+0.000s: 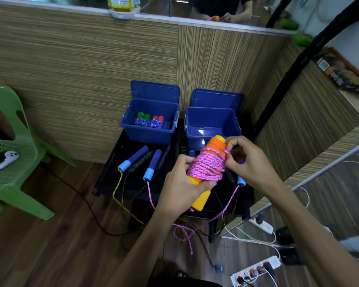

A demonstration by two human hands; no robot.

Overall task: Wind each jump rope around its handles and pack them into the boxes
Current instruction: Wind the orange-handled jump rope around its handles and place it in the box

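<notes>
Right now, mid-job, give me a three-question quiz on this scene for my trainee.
1. True or false: the right blue box already holds wound ropes.
2. Which handle colours are on the wound ropes in the left blue box? A) green and red B) orange and black C) yellow and white
3. Fill in: the left hand grips the orange handles while the right hand pinches the ____ rope.

Key: 1 false, nothing is visible inside it. 2 A. 3 pink.
</notes>
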